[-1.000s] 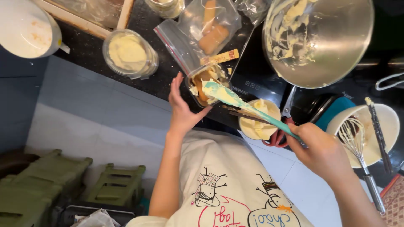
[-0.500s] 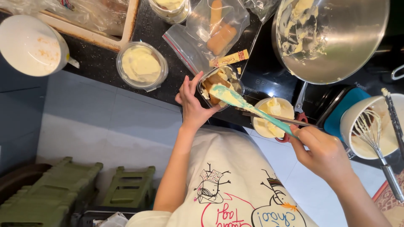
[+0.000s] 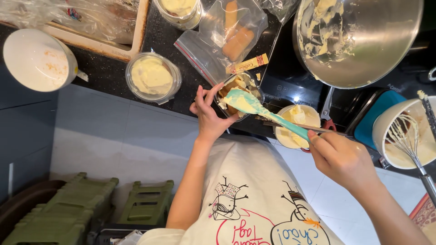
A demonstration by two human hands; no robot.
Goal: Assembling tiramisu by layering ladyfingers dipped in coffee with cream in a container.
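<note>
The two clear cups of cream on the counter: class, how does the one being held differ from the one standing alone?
The held cup is steadied by the left hand, with a teal spatula over it; the standing cup is untouched. The held cup shows brown pieces among cream; the standing cup shows smooth cream only. Both are clear plastic.

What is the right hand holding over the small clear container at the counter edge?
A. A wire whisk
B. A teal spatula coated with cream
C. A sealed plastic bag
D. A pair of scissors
B: the right hand grips the handle of a teal spatula, whose cream-coated blade sits over the small clear container that the left hand steadies; the wire whisk rests untouched in a white bowl.
</note>
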